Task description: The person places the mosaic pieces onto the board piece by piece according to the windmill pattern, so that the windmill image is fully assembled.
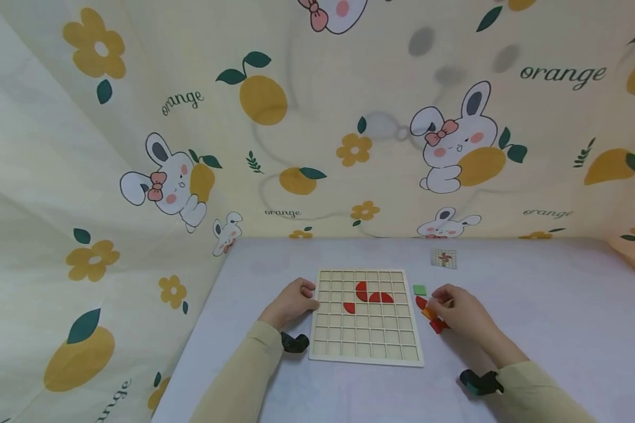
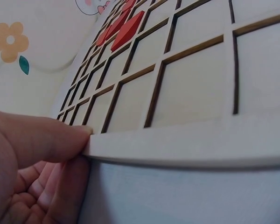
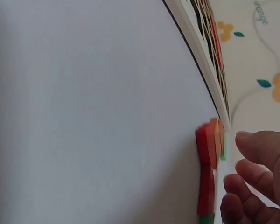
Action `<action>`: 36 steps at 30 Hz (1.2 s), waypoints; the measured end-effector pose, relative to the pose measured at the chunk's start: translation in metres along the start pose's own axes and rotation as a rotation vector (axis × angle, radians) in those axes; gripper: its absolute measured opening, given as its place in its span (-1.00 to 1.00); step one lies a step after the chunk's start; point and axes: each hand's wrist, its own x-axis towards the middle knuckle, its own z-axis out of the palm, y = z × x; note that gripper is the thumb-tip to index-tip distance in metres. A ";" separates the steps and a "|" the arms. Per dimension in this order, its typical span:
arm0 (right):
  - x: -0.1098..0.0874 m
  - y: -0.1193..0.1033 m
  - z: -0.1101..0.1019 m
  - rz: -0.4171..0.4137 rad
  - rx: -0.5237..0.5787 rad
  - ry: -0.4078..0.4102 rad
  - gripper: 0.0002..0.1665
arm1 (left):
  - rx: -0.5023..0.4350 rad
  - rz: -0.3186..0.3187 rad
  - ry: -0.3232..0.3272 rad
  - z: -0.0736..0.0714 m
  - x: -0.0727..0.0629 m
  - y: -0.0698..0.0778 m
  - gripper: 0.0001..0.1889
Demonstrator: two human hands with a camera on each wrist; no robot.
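Observation:
A white-framed grid board (image 1: 367, 362) lies on the table with several red quarter-round pieces (image 1: 362, 296) in its upper cells. At the board's left edge my left hand (image 1: 292, 302) pinches the frame, thumb (image 2: 60, 140) on top and curled fingers below. My right hand (image 1: 463, 312) hovers over loose pieces right of the board. Its thumb (image 3: 261, 147) and loosely curled fingers stand apart, and nothing shows between them. Around it lie a green square piece (image 1: 420, 289), a red rounded piece (image 1: 421, 302), an orange piece (image 1: 428, 314) and a red square piece (image 1: 435, 326), partly hidden by the hand.
A small pattern card (image 1: 444, 258) with a gridded picture lies behind the loose pieces. The pale table (image 1: 555, 305) ends at a cloth backdrop (image 1: 338, 194) printed with rabbits and oranges. Dark wrist devices (image 1: 480, 382) sit below both hands.

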 end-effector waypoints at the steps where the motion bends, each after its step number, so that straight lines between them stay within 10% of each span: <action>1: 0.001 0.000 0.002 0.004 -0.002 -0.003 -0.55 | -0.001 0.002 -0.002 0.000 0.000 0.000 -0.59; 17: 0.012 -0.016 0.018 0.003 -0.130 0.038 -0.61 | -0.010 -0.015 0.003 -0.001 -0.002 0.004 -0.60; 36: 0.010 -0.020 0.020 -0.026 -0.037 0.039 -0.80 | -0.024 -0.022 0.006 0.000 0.000 0.002 -0.60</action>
